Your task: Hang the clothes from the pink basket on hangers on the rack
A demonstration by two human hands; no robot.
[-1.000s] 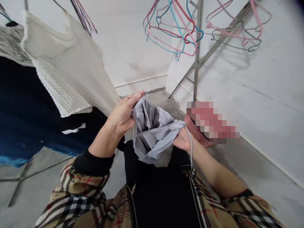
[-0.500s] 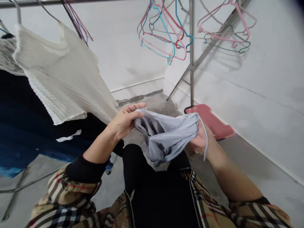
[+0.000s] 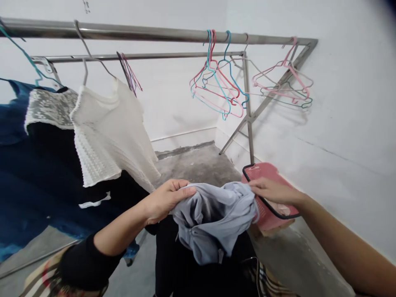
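White wall [image 3: 349,115], metal rack [image 3: 154,33] behind. I see left hand [image 3: 165,201] pinching the grey garment [image 3: 213,237], right hand [image 3: 274,191] holding its other side

From my remote station I log the cloth [image 3: 213,231] at lower centre as plain grey-blue. At left: white top [image 3: 111,136], dark blue garment [image 3: 15,189]. Upper centre: red, pink and blue hangers [image 3: 213,53]. Right: pink basket [image 3: 266,218], black rim [image 3: 281,215]. Lower left: tan sleeve [image 3: 40,275], plaid in black, white and red
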